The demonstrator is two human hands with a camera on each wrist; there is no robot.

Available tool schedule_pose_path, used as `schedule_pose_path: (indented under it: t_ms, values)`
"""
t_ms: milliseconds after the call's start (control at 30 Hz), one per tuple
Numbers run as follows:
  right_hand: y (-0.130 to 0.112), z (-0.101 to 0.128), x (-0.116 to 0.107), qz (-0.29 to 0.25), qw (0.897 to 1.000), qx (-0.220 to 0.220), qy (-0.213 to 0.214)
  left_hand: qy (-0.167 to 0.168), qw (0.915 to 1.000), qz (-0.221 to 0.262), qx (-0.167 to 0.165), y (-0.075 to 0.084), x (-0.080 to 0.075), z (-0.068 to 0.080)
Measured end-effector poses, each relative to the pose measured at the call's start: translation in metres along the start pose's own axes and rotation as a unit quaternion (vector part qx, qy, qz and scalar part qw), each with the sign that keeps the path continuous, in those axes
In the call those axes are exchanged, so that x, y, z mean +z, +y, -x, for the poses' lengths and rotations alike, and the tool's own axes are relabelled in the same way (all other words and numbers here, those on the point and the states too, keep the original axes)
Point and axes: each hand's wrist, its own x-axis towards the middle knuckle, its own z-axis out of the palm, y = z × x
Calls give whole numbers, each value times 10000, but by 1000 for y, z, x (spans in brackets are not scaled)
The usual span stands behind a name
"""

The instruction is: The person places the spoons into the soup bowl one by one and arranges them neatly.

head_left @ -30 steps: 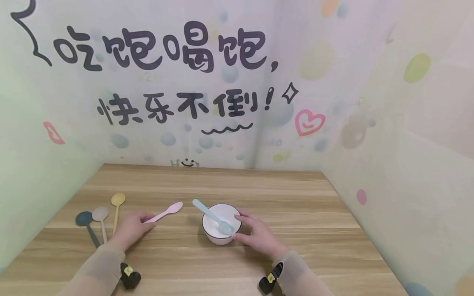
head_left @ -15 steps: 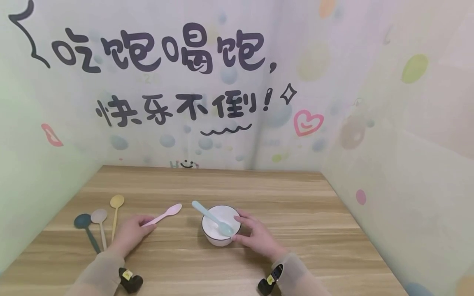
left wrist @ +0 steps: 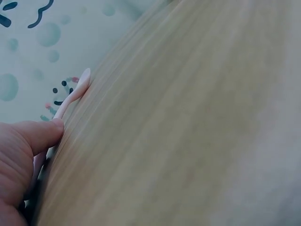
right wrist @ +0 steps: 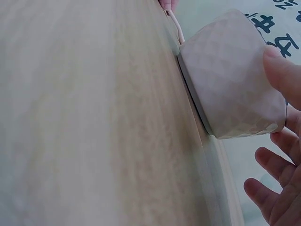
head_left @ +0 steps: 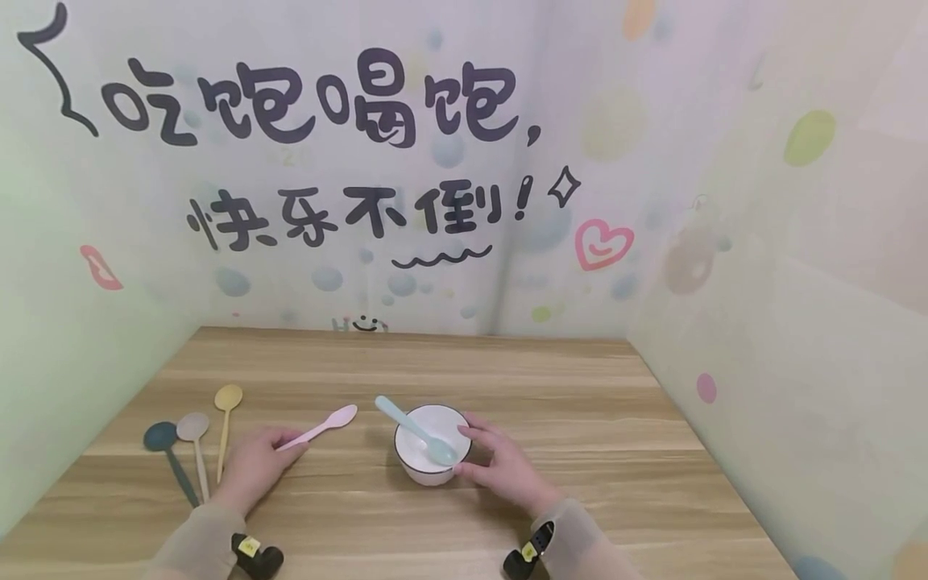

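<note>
My left hand (head_left: 254, 467) pinches the handle of a pale pink spoon (head_left: 339, 417), whose bowl end points away to the right, low over the table. The same spoon (left wrist: 81, 87) shows in the left wrist view, with the thumb on its handle. A white bowl (head_left: 429, 477) with a dark rim stands upright at mid-table. Across it leans a light blue spoon (head_left: 438, 451), handle over the far left rim. My right hand (head_left: 511, 479) holds the bowl's right side between thumb and fingers. In the right wrist view the bowl (right wrist: 225, 80) shows a faceted outer wall.
Left of my left hand lie a dark teal spoon (head_left: 161, 437), a beige spoon (head_left: 193, 427) and a yellow spoon (head_left: 228, 397), the first two partly behind the arm. Patterned walls (head_left: 406, 306) enclose the wooden table (head_left: 580, 379) at the back and sides.
</note>
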Motion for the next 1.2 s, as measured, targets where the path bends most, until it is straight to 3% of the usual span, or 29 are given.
schedule_pose_path:
  t_ms: [533, 1200]
  values:
    - [0, 1, 0, 7, 10000, -13, 81, -79, 9999, -32, 142, 1, 0, 5]
    - [2, 0, -1, -27, 10000, -38, 79, -62, 10000, -48, 3, 3, -1, 5]
